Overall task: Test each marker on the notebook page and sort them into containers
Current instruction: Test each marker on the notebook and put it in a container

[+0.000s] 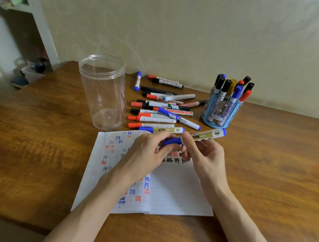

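Hovering over the notebook (177, 192), the left hand (146, 155) pinches the blue cap (172, 141) while the right hand (204, 157), fingers curled, grips the marker (207, 135) barrel

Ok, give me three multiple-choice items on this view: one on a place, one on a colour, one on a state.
1. Where does the blue pen holder stand?
A) right of the marker pile
B) left of it
C) on the notebook

2. What colour is the cap of the held marker?
A) red
B) blue
C) black

3. What does the clear jar hold?
A) several markers
B) one marker
C) nothing

Key:
1 A: it stands right of the pile.
2 B: the left hand pinches a blue cap.
3 C: only the table shows through it.
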`<state>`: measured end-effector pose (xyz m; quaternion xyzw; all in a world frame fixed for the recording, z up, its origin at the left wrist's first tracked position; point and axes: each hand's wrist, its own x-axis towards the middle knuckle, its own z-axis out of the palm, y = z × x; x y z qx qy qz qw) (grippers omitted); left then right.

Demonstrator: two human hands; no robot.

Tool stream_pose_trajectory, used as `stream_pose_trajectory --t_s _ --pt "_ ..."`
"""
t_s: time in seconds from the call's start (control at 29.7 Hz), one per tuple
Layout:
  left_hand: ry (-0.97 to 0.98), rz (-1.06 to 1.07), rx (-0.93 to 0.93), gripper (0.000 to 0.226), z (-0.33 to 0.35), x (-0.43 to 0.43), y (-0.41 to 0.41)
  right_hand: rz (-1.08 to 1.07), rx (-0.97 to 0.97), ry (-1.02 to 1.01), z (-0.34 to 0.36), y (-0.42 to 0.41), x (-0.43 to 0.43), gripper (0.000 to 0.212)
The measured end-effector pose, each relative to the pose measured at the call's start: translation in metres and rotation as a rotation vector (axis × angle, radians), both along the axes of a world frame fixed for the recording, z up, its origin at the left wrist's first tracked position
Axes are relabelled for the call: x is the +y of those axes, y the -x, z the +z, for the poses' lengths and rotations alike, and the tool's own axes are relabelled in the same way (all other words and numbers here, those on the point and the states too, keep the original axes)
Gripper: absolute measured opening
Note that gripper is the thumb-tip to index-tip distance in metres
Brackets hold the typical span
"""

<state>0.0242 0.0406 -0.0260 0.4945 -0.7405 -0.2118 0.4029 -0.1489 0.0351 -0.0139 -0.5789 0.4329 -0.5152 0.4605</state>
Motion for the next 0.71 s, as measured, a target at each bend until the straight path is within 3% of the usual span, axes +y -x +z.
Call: stream_pose_trajectory --t_s 0.17,0.71 --pt "0.018 0.000 -0.029 0.023 -0.003 -0.001 0.001 -0.039 0.009 -0.015 0.002 -0.002 0.000 0.029" --pt "-0.185 -0.158 0.175 0.022 0.008 0.000 0.005 0.070 0.060 0.039 0.010 0.014 -0.002 0.025"
